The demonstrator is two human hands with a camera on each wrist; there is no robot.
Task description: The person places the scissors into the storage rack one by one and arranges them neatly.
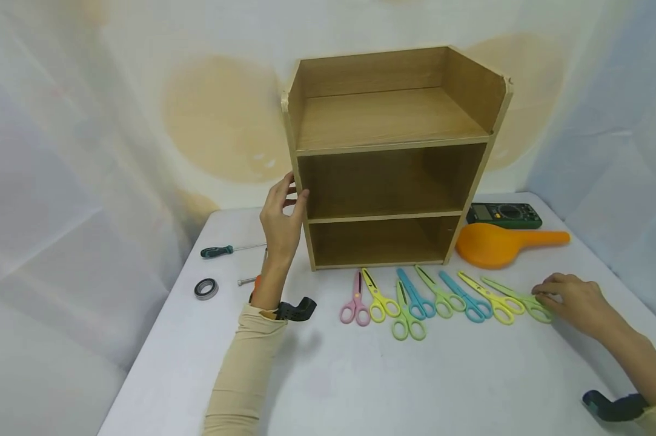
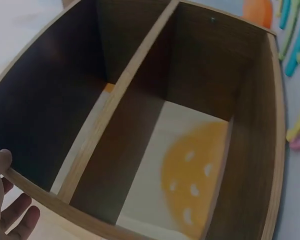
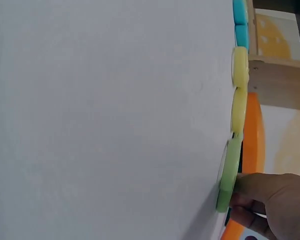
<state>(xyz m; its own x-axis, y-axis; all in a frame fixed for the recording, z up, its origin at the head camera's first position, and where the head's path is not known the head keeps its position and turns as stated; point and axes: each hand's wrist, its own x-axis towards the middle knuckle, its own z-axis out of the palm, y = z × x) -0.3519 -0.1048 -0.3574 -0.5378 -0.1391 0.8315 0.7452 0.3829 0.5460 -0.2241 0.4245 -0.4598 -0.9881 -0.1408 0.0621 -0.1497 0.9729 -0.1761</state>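
Note:
A wooden shelf unit (image 1: 379,215) stands on the white table, leaning slightly in the head view. My left hand (image 1: 283,221) holds its left side panel, thumb at the front edge and fingers behind it. The left wrist view shows the thumb (image 2: 1,160) over the panel's edge. At the right, my right hand (image 1: 575,303) pinches the handle of green scissors (image 1: 536,310) lying on the table. In the right wrist view, thumb and fingers meet this green handle (image 3: 230,172). More scissors lie in a row in front of the shelf, among them yellow scissors (image 1: 502,306) and blue scissors (image 1: 475,307).
An orange tool with a handle (image 1: 488,245) lies right of the shelf, with a multimeter (image 1: 504,215) behind it. On the left lie a screwdriver (image 1: 217,251), a ring-shaped bearing (image 1: 206,289) and a bolt (image 1: 246,281). White cloth (image 1: 88,181) hangs around the table.

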